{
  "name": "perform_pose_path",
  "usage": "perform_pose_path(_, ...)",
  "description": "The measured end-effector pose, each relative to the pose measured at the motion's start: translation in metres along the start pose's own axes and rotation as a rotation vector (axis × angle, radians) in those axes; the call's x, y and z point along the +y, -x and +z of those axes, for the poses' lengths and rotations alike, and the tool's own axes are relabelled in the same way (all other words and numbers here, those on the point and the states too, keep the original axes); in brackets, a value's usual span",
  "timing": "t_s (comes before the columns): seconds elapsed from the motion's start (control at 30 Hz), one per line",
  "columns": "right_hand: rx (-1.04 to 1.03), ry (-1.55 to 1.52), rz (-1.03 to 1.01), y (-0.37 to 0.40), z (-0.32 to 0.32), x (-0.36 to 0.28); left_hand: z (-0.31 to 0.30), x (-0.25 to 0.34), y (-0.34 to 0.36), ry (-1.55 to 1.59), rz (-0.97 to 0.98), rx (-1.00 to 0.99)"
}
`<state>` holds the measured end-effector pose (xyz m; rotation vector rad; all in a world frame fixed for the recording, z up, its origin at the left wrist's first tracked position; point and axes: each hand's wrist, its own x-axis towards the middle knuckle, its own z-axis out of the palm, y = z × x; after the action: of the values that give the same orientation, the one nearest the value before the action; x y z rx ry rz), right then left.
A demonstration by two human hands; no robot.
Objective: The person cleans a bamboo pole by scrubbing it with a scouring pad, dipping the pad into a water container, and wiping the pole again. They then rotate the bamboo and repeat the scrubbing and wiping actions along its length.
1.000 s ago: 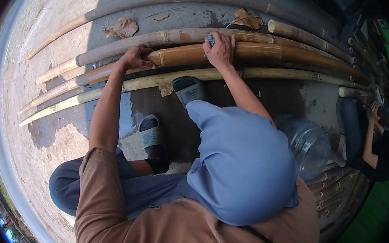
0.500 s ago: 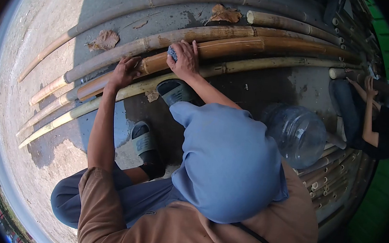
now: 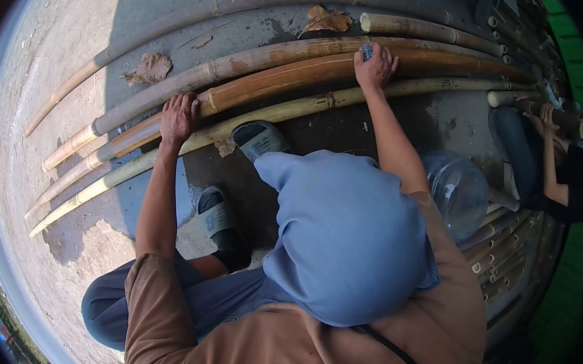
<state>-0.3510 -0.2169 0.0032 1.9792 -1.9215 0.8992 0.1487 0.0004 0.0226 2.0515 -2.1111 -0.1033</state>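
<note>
A long brown, wet-looking bamboo pole (image 3: 279,84) lies across in front of me, between a greyish bamboo pole (image 3: 254,59) on its far side and a thin yellow-green bamboo pole (image 3: 283,117) on its near side. My left hand (image 3: 179,118) is wrapped over the brown pole just left of a joint ring. Farther right along the same pole, my right hand (image 3: 378,67) presses a blue-grey speckled scouring pad (image 3: 366,52) onto its surface. The fingers are curled round the pad, so only part of it shows.
Another bamboo pole (image 3: 202,15) and a short bamboo length (image 3: 429,32) lie farther back, near dry leaves (image 3: 328,20). A large clear water jug (image 3: 453,196) stands at right, beside stacked bamboo (image 3: 500,252). Another person (image 3: 576,182) sits at the far right, hands by a pole.
My right hand has slid right along the brown pole with the scouring pad, away from the left hand. My left hand remains near the joint, its grip now more over the top.
</note>
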Motion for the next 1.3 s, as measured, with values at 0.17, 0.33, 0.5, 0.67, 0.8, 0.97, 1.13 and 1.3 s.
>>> perform_pose_path(0.17, -0.220, -0.492, -0.280, 0.079, -0.004, -0.194, 0.009, -0.004, -0.013, -0.007, -0.027, 0.036)
perform_pose_path(0.33, -0.409, -0.557, -0.475, 0.103, -0.023, -0.259, -0.004, 0.005, -0.009, 0.065, -0.081, -0.004)
perform_pose_path(0.5, -0.110, -0.306, -0.115, 0.039, 0.001, -0.101, 0.006, -0.008, -0.013, 0.044, 0.032, 0.099)
perform_pose_path(0.67, -0.081, 0.064, 0.025, -0.008, -0.005, 0.013, 0.002, -0.011, -0.028, 0.052, -0.074, -0.046)
perform_pose_path(0.8, -0.184, -0.321, -0.072, 0.043, 0.001, -0.121, -0.002, -0.010, -0.037, 0.081, -0.141, -0.092)
perform_pose_path(0.97, -0.357, -0.562, -0.411, 0.111, -0.015, -0.267, 0.009, -0.031, -0.048, 0.079, -0.034, -0.077)
perform_pose_path(1.13, -0.195, -0.448, -0.155, 0.053, 0.000, -0.158, 0.025, -0.056, -0.054, 0.076, 0.101, -0.076)
perform_pose_path(1.3, 0.058, 0.018, 0.044, -0.014, -0.013, 0.010, 0.026, -0.060, -0.060, 0.129, 0.172, -0.024)
